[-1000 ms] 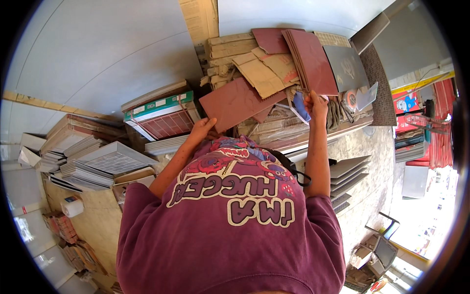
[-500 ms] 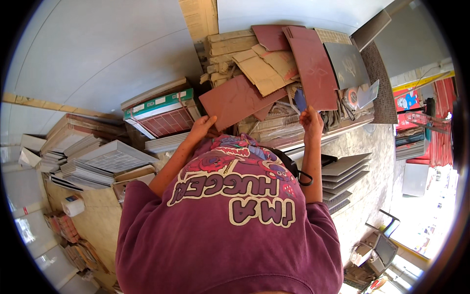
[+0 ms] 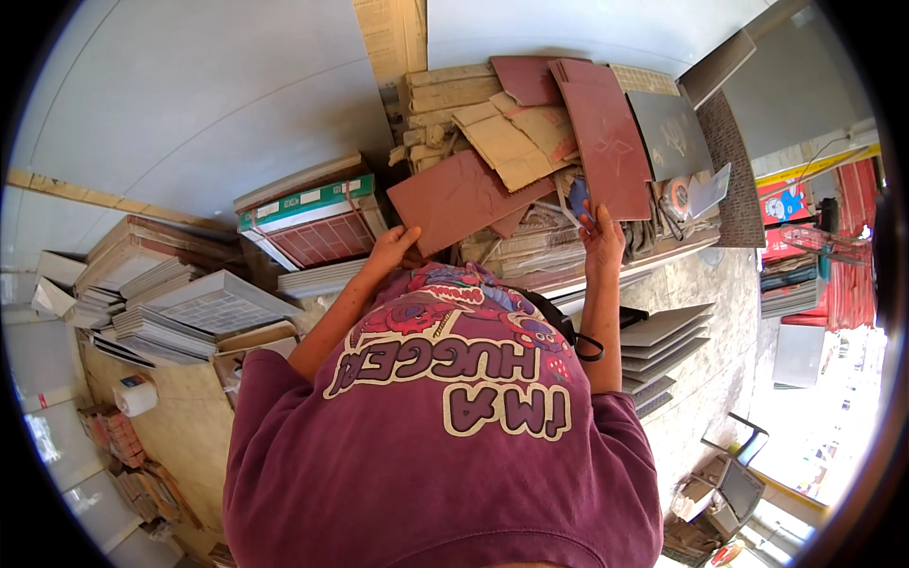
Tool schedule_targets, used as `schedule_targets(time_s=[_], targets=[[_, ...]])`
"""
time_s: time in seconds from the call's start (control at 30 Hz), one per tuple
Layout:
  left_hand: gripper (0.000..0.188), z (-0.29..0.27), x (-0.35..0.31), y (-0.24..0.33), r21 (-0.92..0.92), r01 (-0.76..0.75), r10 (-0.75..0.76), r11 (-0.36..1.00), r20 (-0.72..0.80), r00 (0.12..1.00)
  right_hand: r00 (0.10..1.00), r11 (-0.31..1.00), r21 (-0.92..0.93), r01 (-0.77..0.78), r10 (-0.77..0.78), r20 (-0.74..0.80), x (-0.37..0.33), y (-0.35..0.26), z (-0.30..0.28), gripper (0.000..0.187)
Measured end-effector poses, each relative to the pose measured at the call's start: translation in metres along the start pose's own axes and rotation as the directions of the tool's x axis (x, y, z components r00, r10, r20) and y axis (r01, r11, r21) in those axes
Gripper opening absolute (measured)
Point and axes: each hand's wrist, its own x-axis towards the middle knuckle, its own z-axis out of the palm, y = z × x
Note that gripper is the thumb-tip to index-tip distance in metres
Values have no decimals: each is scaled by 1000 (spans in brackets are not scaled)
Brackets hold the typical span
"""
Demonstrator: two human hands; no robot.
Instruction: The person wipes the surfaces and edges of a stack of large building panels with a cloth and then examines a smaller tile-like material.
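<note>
My left hand (image 3: 392, 249) is closed on the near left corner of a flat reddish-brown tile (image 3: 453, 197), thumb on its face and fingers underneath. The tile lies tilted, its far side partly under torn brown cardboard (image 3: 511, 142). At the lower left corner of a longer reddish-brown tile (image 3: 611, 142), my right hand (image 3: 603, 244) has its fingers bent around the edge. Beside those fingers is a small blue item (image 3: 579, 195), partly hidden, whose kind I cannot make out. Both tiles rest on a stack of flat, dusty boxes (image 3: 516, 251).
Right of the tiles lie a dark grey panel (image 3: 672, 133), a roll of tape (image 3: 676, 196) and dark cloth gloves (image 3: 640, 232). A green-edged box of tiles (image 3: 317, 222) stands at left, near stacked white boxes (image 3: 222, 312). Grey tiles (image 3: 663, 346) lean at my right.
The whole view has shifted slightly, with the pile a little lower. My right hand's fingers have opened a bit and straightened upward at the tile's corner. The left hand keeps its hold.
</note>
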Motion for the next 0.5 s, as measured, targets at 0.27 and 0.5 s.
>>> schedule_targets(time_s=[0.27,0.5], targets=[[46,0,1,1,2,-21,21,1000,15,1000,1000,1000,0,0,0,-10,-3,-1,3,29],[46,1,0,4,13,-16,16,1000,19,1000,1000,1000,1,4,-4,-15,-3,-1,2,27]])
